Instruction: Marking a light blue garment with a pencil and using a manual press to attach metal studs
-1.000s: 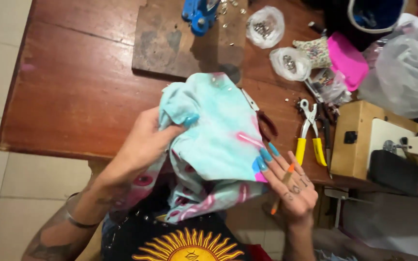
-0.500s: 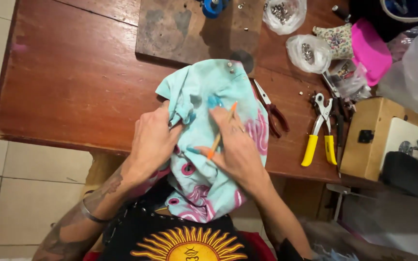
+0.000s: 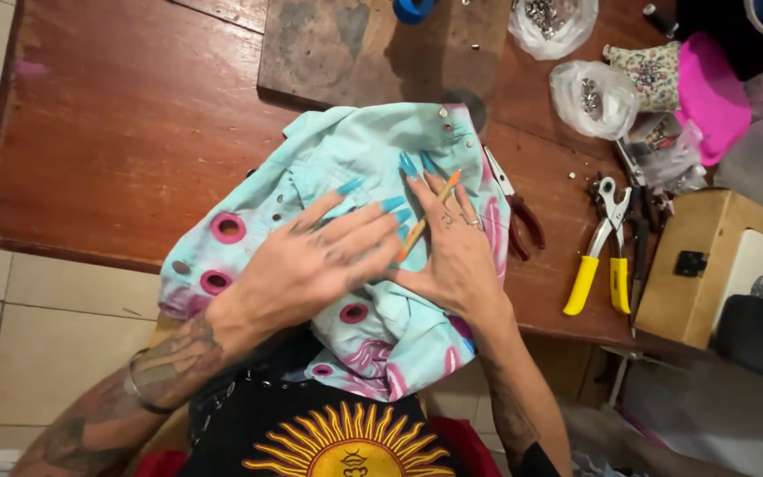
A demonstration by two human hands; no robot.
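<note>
A pale turquoise garment with pink rings and small metal studs lies spread over the near edge of the wooden table and hangs into my lap. My left hand lies flat on the cloth, fingers spread. My right hand presses the cloth beside it and holds an orange pencil between its fingers, tip pointing away from me.
Red-handled pliers lie just right of the garment, yellow-handled pliers farther right. Two clear bags of metal studs and a pink item sit at the back right. A dark board lies behind the garment. A wooden box stands at the right edge.
The bunched garment has been laid out and flattened on the table. My left hand moved from gripping the cloth to pressing flat on it; my right hand came over with the pencil.
</note>
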